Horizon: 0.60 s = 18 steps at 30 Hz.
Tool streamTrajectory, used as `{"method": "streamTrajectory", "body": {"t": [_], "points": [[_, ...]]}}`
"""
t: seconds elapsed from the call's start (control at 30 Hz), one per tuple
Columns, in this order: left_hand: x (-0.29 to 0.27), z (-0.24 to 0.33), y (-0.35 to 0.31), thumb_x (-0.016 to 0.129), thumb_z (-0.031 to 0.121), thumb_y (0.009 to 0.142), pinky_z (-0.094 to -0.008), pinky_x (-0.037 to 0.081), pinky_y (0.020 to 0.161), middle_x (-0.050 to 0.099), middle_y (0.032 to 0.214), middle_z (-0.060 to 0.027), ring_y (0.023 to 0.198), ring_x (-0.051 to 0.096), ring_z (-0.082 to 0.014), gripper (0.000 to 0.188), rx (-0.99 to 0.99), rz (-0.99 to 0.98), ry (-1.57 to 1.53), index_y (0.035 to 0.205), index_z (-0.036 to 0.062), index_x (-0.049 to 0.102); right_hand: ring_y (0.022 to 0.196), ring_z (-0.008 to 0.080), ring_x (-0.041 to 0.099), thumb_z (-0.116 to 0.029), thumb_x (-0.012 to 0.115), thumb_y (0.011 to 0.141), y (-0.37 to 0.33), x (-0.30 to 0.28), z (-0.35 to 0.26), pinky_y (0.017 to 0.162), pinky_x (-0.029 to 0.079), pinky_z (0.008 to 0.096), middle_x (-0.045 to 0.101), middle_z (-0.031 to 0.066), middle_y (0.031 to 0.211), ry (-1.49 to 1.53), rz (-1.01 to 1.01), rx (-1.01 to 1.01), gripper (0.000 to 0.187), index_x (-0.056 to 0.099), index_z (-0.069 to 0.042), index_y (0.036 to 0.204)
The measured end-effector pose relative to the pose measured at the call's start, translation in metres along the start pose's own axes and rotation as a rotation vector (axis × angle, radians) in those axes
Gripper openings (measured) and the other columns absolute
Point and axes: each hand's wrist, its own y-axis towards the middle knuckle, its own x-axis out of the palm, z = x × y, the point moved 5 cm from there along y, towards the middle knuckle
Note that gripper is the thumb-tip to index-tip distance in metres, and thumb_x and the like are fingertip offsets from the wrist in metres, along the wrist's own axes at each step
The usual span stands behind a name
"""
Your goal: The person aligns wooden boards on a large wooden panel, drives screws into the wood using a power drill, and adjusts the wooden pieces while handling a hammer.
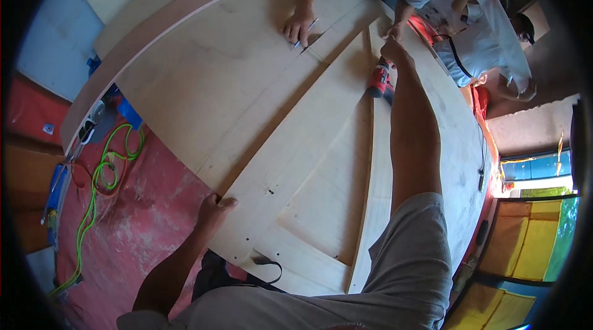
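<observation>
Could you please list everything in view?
Handheld power drill: one, red-black, upper right
Long flat wooden plank: one, pale, centre
Broad plywood surface: one, pale, beneath plank
Curved wooden strip: one, pinkish-brown, upper left
Slim pen-like tool: one, pale, top centre
Thin looped cord: one, green, left
Dusty floor: one, red, lower left
Co-workers: two, light-shirted, upper right
Rectangular panels: several, yellow-orange, lower right
Left hand: one, bare, plank's near end
Right hand: one, bare, at drill
</observation>
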Motion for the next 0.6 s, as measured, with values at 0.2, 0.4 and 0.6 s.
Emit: {"method": "streamTrajectory", "body": {"t": [0.2,0.4,0.6], "points": [[0.005,0.026,-0.01,0.076,0.029,0.084,-0.0374,0.05,0.072,0.07,0.087,-0.013,0.08,0.066,-0.0213,0.037,-0.004,-0.016,-0.01,0.097,-0.0052,0.067,0.113,0.041,0.064,-0.028,0.064,0.09,-0.072,0.016,0.058,0.099,0.051,0.0474,0.064,0.0246,0.127,-0.087,0.326,-0.496,0.063,0.044,-0.008,0.147],[-0.009,0.022,-0.015,0.076,0.031,0.085,-0.0366,0.05,0.072,0.07,0.086,-0.0125,0.079,0.065,-0.0206,0.039,0.044,0.015,0.048,0.098,-0.0045,0.067,0.107,0.0391,0.066,-0.029,0.062,0.092,-0.231,0.09,0.247,0.092,0.052,0.0476,0.067,0.0289,0.115,-0.011,0.128,-0.207,0.048,0.059,-0.005,0.133],[-0.003,-0.005,0.006,0.075,0.03,0.087,-0.0369,0.05,0.075,0.07,0.089,-0.0126,0.081,0.065,-0.0203,0.038,0.026,-0.043,0.058,0.099,-0.005,0.067,0.113,0.0433,0.06,-0.034,0.068,0.088,-0.356,0.173,0.384,0.097,0.049,0.0504,0.06,0.0291,0.125,0.005,0.088,0.022,0.062,0.052,-0.002,0.139]]}}
